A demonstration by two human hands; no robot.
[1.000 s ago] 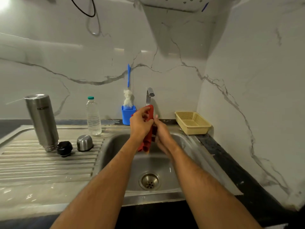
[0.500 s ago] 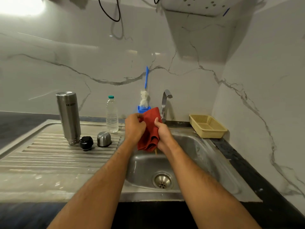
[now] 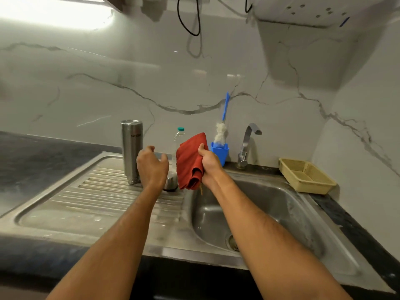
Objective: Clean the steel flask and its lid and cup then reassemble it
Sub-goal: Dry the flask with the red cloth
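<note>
The steel flask (image 3: 131,148) stands upright and uncapped at the back of the ribbed drainboard (image 3: 86,202). My left hand (image 3: 152,167) hovers just right of it with its fingers loosely curled and nothing in them. That hand hides the black lid. The steel cup (image 3: 171,182) shows partly, mouth down, between my left wrist and the red cloth (image 3: 189,161). My right hand (image 3: 208,165) grips the bunched cloth and holds it up over the left rim of the sink basin (image 3: 270,204).
A clear plastic bottle (image 3: 179,137) stands behind the cloth. At the back are a blue holder (image 3: 220,151) with a bottle brush and the tap (image 3: 249,139). A beige basket (image 3: 307,176) sits on the dark counter to the right. A wall closes the right side.
My left hand has let go of the red cloth and moved left over the drainboard toward the flask parts. My right hand now holds the cloth alone. The camera has swung left.
</note>
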